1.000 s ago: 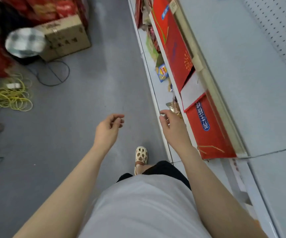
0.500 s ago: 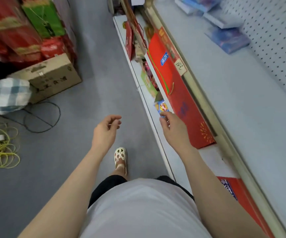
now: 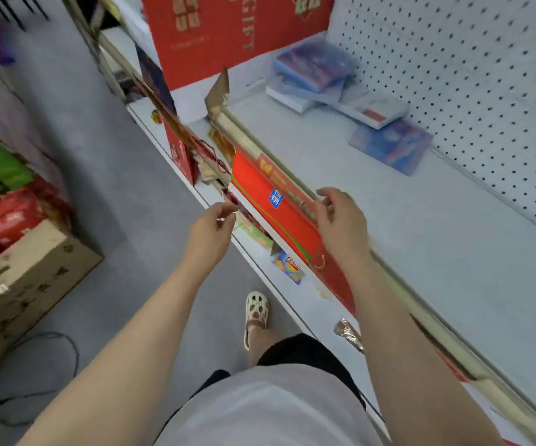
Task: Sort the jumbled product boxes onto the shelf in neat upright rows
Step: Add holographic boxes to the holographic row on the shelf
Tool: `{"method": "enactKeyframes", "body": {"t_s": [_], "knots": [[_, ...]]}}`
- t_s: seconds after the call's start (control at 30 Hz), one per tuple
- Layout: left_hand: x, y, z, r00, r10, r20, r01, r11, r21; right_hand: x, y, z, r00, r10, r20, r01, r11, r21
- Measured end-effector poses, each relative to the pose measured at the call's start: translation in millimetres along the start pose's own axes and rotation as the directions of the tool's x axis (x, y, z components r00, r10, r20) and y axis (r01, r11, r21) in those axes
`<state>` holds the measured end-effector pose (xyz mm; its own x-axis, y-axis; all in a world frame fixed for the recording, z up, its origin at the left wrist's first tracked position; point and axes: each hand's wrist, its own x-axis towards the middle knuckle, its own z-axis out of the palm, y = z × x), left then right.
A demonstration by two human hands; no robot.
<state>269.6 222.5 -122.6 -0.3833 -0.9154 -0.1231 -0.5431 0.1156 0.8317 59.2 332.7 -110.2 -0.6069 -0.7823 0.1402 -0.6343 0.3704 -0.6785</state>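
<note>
Presently, findings by size, largest first:

Shelf (image 3: 437, 252): pale grey upper deck with a pegboard back; mostly bare along its near length.
Floor (image 3: 125, 194): grey aisle surface, left of the shelving.
Gift box (image 3: 228, 37): large and red, standing upright at the far end of the shelf, gold lettering on its face.
Carton (image 3: 25, 278): brown cardboard, on the floor at left, red and green packs stacked behind it.
Red box (image 3: 273, 210): long and flat, with a small blue label; lies tilted along the shelf's front rail on the tier below, between the two hands.
Blue boxes (image 3: 392, 144): several flat packs lying jumbled on the shelf near the pegboard, none upright; some overlap at the far end, one lies apart nearer the camera.
Right hand (image 3: 340, 226): at the front rail, fingers curled over the red box's upper edge; appears to touch it, though a firm grip cannot be confirmed.
Left hand (image 3: 212, 230): held over the lower tier's front edge, fingers bent with thumb and forefinger close together; holds nothing visible.
Shoe (image 3: 255, 312): cream, perforated, on the floor beside the lower tier.
Snack pack (image 3: 287, 268): small, blue and yellow, lying flat on the lowest tier under the red box.
</note>
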Motion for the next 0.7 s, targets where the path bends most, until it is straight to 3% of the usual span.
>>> {"method": "enactKeyframes", "body": {"t_s": [0.27, 0.47, 0.7], "knots": [[194, 83, 14, 0.952, 0.285, 0.114, -0.301, 0.941, 0.158, 194, 18, -18, 0.983, 0.064, -0.173, -0.086, 0.989, -0.124], [296, 135, 33, 0.859, 0.461, 0.225, -0.512, 0.791, 0.335, 300, 5, 0, 0.985, 0.160, -0.065, -0.170, 0.964, -0.206], [376, 155, 65, 0.782, 0.439, 0.443, -0.622, 0.606, 0.496, 362, -4, 30, 0.932, 0.363, -0.001, -0.358, 0.920, -0.160]]}}
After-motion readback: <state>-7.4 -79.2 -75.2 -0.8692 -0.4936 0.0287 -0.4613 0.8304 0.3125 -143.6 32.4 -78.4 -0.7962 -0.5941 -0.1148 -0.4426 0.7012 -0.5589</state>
